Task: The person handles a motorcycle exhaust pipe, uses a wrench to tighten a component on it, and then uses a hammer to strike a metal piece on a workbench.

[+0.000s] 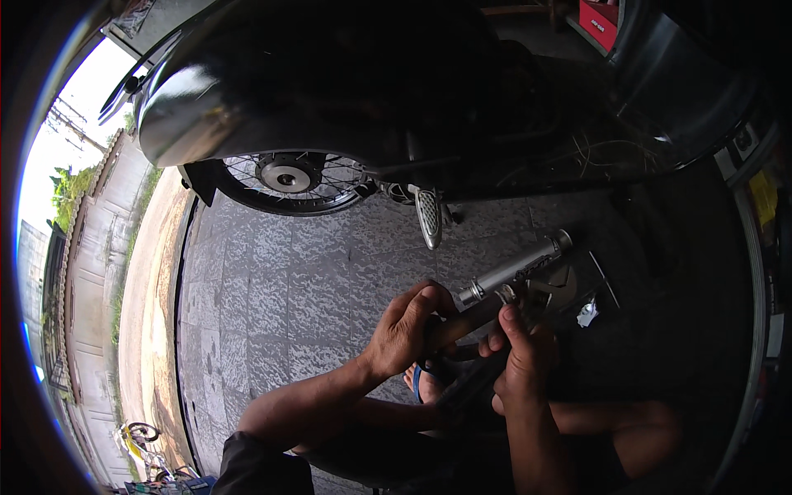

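Note:
My left hand (404, 330) is wrapped around a brown wooden handle (462, 323) that slants up to the right. My right hand (524, 363) grips a dark metal part (470, 384) just below that handle, thumb near a small shiny fitting (505, 293) at the handle's upper end. Behind both hands a silver tube with a perforated guard (520, 268) lies on the paving, and an open-jawed metal wrench (561, 285) lies beside it. What the dark part is cannot be made out in the shadow.
A motorcycle fills the top: spoked wheel (289, 177), shiny dark fender (214, 107), ridged footpeg (428, 216). Grey paving tiles (280, 289) stretch left to a dirt road. A thin rod (605, 280) and a white scrap (586, 313) lie at right. My sandalled foot (419, 381) is below the hands.

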`<control>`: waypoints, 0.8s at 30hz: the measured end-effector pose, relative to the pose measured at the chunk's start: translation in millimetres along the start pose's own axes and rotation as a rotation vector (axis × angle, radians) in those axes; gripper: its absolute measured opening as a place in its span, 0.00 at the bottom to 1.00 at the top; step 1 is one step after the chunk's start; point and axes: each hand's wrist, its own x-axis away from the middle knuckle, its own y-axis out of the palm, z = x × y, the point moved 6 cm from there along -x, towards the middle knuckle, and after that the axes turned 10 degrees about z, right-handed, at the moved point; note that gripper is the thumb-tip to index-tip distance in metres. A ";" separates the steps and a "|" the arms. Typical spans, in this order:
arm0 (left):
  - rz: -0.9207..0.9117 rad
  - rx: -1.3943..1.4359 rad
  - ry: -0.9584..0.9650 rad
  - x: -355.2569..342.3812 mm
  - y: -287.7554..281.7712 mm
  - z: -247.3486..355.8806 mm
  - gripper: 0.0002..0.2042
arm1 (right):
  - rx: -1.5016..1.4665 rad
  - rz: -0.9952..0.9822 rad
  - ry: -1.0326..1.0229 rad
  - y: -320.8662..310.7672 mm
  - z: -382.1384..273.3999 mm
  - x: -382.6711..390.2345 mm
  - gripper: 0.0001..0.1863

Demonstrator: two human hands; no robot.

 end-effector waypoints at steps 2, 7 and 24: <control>-0.006 0.016 -0.032 6.1 2.2 -17.8 0.26 | 0.027 0.061 -0.083 -3.3 -17.0 0.0 0.16; -0.083 0.445 -0.141 2.4 35.8 -42.0 0.34 | -0.040 0.071 -0.118 -33.2 -45.2 -27.0 0.14; -0.202 0.410 0.046 -49.2 105.5 -121.1 0.28 | -0.057 0.228 -0.159 -110.6 -78.6 -75.5 0.15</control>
